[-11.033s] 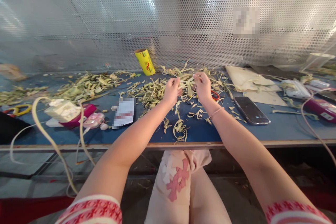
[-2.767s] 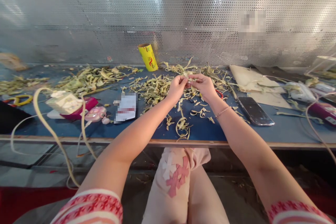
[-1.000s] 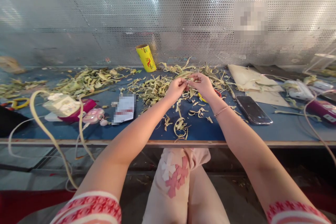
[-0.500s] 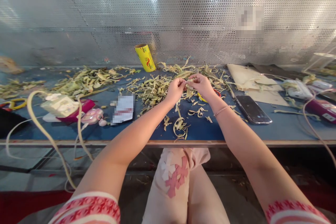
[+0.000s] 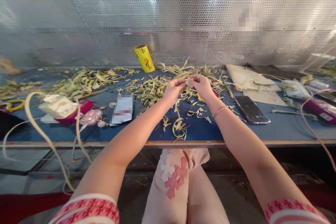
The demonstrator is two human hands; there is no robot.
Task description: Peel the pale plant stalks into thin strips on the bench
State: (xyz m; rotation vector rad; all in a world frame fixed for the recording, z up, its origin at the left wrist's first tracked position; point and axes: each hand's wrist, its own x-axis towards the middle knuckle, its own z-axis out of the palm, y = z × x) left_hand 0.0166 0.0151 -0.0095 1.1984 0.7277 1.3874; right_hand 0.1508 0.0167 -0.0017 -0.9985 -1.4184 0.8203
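My left hand [image 5: 174, 90] and my right hand [image 5: 201, 85] meet over the middle of the blue table, fingertips almost touching. Between them is a small pale green dried leaf [image 5: 188, 85], pinched by my right fingers and hanging slightly down. The left fingers are pressed together at its edge; what they grip is too small to make out. Just left of my hands spreads a pile of dried, curled leaves [image 5: 149, 91]. Below them lie loose leaf scraps [image 5: 180, 126]. Red and yellow scissor-like handles [image 5: 201, 97] show partly behind my right hand.
A yellow cardboard tube [image 5: 145, 58] stands tilted against the perforated metal wall [image 5: 168, 14]. A black phone [image 5: 251, 109] lies on the right, and another phone-like device [image 5: 123, 109] on the left. Power strips with cables [image 5: 321, 110] and a second leaf pile [image 5: 84, 80] flank the workspace.
My hands have turned slightly, with the left fingers extending further toward the right hand. The pale leaf between the fingertips shows more plainly now. The view has shifted a little.
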